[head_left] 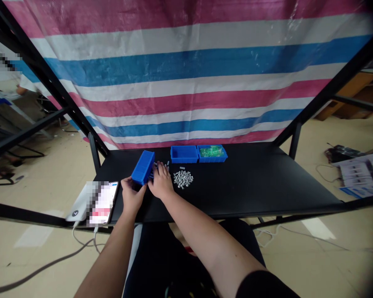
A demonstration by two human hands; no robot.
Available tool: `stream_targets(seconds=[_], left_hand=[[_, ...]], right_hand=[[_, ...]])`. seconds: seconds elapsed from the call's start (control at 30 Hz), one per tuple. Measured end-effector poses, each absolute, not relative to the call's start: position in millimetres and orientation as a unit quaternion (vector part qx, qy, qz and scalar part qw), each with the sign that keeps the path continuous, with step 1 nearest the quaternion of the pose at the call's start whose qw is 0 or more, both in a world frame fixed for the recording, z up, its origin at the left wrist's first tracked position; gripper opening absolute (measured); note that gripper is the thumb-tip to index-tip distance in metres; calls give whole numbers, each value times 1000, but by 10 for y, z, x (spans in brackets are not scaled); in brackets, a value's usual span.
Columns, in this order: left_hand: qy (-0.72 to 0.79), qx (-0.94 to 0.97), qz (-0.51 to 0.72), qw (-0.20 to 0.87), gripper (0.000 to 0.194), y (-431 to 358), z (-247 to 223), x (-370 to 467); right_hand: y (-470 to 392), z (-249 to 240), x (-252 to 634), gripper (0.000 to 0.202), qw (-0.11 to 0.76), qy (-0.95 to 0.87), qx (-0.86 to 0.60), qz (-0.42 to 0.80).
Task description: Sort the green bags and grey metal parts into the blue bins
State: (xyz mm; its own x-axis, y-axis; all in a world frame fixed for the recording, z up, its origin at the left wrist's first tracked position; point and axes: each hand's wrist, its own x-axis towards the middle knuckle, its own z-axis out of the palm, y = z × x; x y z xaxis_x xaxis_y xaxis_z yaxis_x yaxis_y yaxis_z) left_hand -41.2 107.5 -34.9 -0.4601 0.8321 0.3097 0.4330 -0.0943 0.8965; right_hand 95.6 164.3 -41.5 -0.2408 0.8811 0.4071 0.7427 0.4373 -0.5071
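My left hand [133,195] grips the near end of a blue plastic bin [143,166], which is tipped on its side with its underside toward the camera. Right beside the bin's opening is my right hand [161,180], fingers bent over small grey metal pieces on the black table; whether it holds any is hidden. A few grey pieces show around its fingertips. Just to the right lies a pile of small silver metal parts [183,179], with one grey piece [182,168] behind it.
Behind the pile stand a blue bin [184,154] and another holding green packets [211,151]. A phone [105,203] and a white power bank [82,201] with cables lie at the left edge of the black table [251,182]. A striped sheet [189,99] hangs behind.
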Motion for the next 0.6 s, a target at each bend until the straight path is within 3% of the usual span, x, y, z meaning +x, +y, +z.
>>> stream_targets(seconds=[0.4, 0.6], left_hand=[[587, 462, 623, 232, 73, 1182, -555, -474], [582, 445, 642, 227, 75, 1197, -556, -472]], right_hand=[[1621, -415, 964, 42, 310, -794, -519, 61], [1612, -382, 989, 38, 312, -794, -520, 49]])
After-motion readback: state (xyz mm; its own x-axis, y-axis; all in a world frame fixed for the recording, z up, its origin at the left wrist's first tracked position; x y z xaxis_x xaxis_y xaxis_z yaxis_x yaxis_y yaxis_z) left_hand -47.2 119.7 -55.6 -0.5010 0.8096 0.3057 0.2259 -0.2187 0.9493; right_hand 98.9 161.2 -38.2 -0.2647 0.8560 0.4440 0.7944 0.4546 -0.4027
